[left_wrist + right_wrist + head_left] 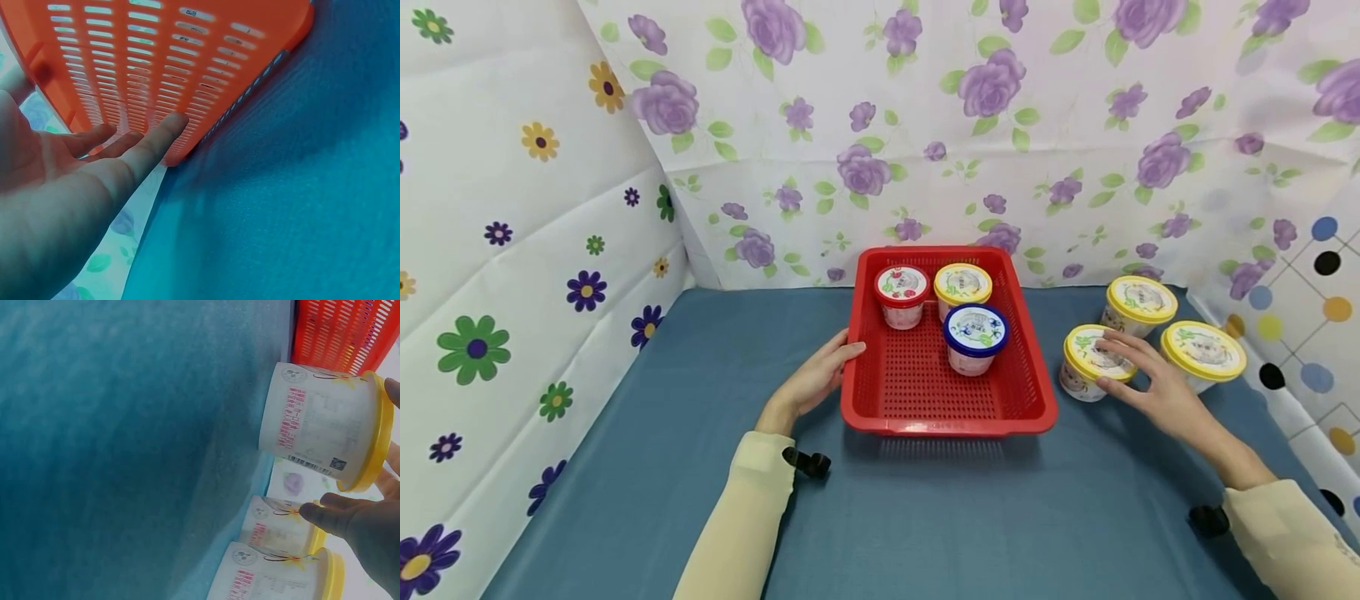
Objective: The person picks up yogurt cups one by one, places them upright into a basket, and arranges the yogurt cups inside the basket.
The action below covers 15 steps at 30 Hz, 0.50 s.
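My left hand point(812, 379) holds the left rim of a red plastic basket point(887, 392), thumb over the edge. In the left wrist view its fingers point(147, 147) extend along the slotted outer wall. Inside the basket are a red-lidded cup point(902, 293), a yellow-lidded cup point(962, 287) and a blue-lidded cup point(974, 337). At the right, my right hand point(1161, 392) spreads over the lid of the nearest yellow-lidded cup point(319, 419), fingers extended and thumb by the lid's front edge. This cup stands upright just right of the basket.
Two more yellow-lidded cups, one behind point(1141, 302) and one to the right point(1204, 354), stand close to my right hand. A blue-green cloth point(925, 517) covers the table. Flower-printed sheets point(865, 167) rise at the back and left, with a dotted sheet point(1315, 333) on the right.
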Each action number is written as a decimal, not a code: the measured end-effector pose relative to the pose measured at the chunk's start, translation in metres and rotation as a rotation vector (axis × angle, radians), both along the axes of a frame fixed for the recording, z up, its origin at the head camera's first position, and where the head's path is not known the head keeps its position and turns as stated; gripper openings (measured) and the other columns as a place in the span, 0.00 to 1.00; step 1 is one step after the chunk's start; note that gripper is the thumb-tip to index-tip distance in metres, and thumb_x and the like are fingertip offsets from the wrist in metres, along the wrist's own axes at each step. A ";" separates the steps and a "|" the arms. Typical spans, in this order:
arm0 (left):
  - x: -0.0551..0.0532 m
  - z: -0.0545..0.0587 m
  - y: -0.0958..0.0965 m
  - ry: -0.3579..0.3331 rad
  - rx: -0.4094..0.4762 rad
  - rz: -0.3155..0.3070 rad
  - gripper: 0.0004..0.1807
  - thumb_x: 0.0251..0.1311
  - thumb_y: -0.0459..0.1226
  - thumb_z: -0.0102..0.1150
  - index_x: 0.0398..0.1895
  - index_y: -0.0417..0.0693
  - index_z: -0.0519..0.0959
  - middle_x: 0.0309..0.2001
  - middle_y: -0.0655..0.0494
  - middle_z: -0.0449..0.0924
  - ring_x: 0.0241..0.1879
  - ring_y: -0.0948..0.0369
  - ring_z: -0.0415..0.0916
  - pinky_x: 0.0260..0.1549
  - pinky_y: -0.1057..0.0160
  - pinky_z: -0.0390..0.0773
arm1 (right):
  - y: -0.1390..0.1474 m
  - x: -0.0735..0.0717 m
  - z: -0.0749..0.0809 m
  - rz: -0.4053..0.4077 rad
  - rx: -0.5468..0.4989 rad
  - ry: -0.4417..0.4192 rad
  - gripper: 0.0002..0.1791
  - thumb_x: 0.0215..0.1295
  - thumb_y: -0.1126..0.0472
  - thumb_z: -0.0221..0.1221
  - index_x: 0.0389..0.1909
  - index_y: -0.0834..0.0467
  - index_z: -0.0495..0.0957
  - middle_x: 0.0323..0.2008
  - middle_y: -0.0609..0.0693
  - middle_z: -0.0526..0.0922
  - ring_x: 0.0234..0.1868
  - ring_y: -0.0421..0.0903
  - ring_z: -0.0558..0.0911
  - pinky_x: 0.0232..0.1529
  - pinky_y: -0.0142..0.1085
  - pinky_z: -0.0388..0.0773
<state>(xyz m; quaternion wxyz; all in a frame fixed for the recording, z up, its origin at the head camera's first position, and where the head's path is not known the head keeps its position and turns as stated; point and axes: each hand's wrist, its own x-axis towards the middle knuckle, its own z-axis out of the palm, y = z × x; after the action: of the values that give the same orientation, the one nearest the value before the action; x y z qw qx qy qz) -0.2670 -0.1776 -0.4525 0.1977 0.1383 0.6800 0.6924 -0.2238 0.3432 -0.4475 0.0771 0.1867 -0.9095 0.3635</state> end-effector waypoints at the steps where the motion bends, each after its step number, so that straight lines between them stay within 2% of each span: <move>1: 0.001 -0.001 0.000 -0.004 -0.002 0.002 0.36 0.80 0.47 0.48 0.84 0.49 0.51 0.76 0.39 0.63 0.69 0.41 0.71 0.66 0.46 0.74 | 0.000 0.000 -0.002 0.000 -0.008 -0.007 0.34 0.68 0.62 0.69 0.74 0.51 0.72 0.78 0.54 0.62 0.76 0.66 0.60 0.59 0.69 0.65; 3: 0.002 -0.002 -0.001 -0.008 -0.003 0.007 0.36 0.80 0.46 0.48 0.84 0.49 0.51 0.76 0.39 0.63 0.69 0.41 0.70 0.66 0.45 0.73 | -0.001 0.000 -0.004 0.003 -0.009 -0.021 0.34 0.69 0.61 0.69 0.74 0.50 0.72 0.78 0.53 0.62 0.76 0.64 0.61 0.60 0.64 0.65; 6: 0.002 -0.003 -0.001 -0.008 0.000 0.010 0.35 0.80 0.46 0.48 0.84 0.49 0.50 0.76 0.40 0.63 0.70 0.41 0.70 0.66 0.46 0.74 | 0.000 -0.001 -0.006 0.007 0.006 -0.023 0.34 0.70 0.60 0.68 0.75 0.51 0.70 0.78 0.54 0.62 0.77 0.58 0.62 0.63 0.45 0.69; 8: 0.002 -0.002 0.000 -0.007 0.003 0.011 0.36 0.80 0.47 0.48 0.84 0.49 0.50 0.76 0.39 0.63 0.70 0.41 0.69 0.66 0.47 0.74 | 0.001 -0.001 -0.006 0.005 0.004 -0.016 0.34 0.70 0.60 0.68 0.75 0.51 0.71 0.78 0.54 0.62 0.76 0.47 0.63 0.58 0.31 0.69; 10: 0.001 -0.002 0.000 -0.008 0.003 0.011 0.36 0.80 0.47 0.48 0.84 0.49 0.50 0.76 0.39 0.63 0.70 0.41 0.69 0.65 0.47 0.75 | 0.002 -0.002 -0.006 0.003 -0.001 -0.007 0.33 0.70 0.60 0.68 0.75 0.51 0.71 0.78 0.55 0.63 0.74 0.34 0.62 0.50 0.22 0.68; 12: 0.001 -0.001 0.001 -0.009 0.003 0.009 0.36 0.80 0.47 0.48 0.84 0.49 0.50 0.76 0.39 0.63 0.70 0.41 0.69 0.65 0.47 0.75 | 0.002 -0.002 -0.007 -0.001 -0.019 -0.008 0.33 0.69 0.61 0.69 0.74 0.52 0.72 0.77 0.55 0.63 0.69 0.24 0.61 0.47 0.20 0.68; 15: 0.000 0.000 0.001 -0.006 0.003 0.002 0.36 0.80 0.47 0.48 0.84 0.48 0.50 0.76 0.39 0.62 0.70 0.41 0.70 0.66 0.47 0.75 | 0.003 -0.002 -0.007 -0.008 -0.036 -0.008 0.32 0.69 0.62 0.69 0.73 0.53 0.73 0.77 0.55 0.63 0.66 0.19 0.59 0.46 0.20 0.68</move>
<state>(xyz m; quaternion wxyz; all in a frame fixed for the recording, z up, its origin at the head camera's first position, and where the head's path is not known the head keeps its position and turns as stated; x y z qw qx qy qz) -0.2673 -0.1764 -0.4525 0.1986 0.1359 0.6784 0.6941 -0.2260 0.3461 -0.4542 0.0784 0.1804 -0.9037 0.3802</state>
